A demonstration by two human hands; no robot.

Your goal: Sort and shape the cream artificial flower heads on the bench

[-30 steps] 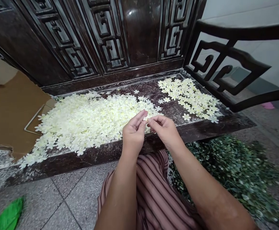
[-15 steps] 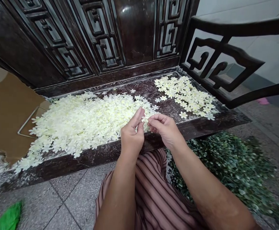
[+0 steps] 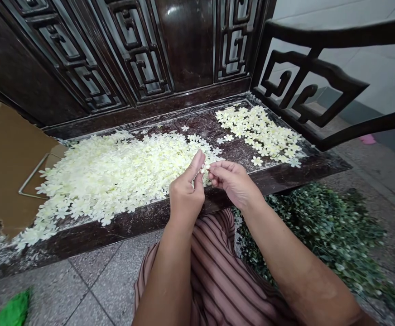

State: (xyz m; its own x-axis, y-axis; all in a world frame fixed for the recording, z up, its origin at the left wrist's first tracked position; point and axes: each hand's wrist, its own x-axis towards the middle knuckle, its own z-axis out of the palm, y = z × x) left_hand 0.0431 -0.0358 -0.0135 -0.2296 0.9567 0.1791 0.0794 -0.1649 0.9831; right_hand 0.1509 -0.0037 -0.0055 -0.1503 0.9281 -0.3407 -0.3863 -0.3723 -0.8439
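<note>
A small white artificial flower (image 3: pixel 204 169) shows between my two hands, above the bench's front edge. My left hand (image 3: pixel 186 190) has its fingers pointing up and its thumb bent in, with the flower between thumb and fingers. Thumb and forefinger of my right hand (image 3: pixel 233 181) pinch at the flower's right side; the exact grip points are too small to make out. Just behind and to the left lies a large heap of white flowers (image 3: pixel 116 167). A smaller spread of pale yellow-white flowers (image 3: pixel 262 133) lies on the right part of the dark wooden bench (image 3: pixel 200 120).
A brown cardboard box (image 3: pixel 7 167) with a bent metal rod sits at the left. Carved lattice forms the bench back (image 3: pixel 189 45), and an open-work armrest (image 3: pixel 316 86) rises at right. Green artificial foliage (image 3: pixel 320 226) is below on the right, near my striped trousers (image 3: pixel 224 271).
The view has shifted slightly, so the bench sits a little further left. My left fingers have risen and spread a little from the thumb; my right hand stays pinched at the flower.
</note>
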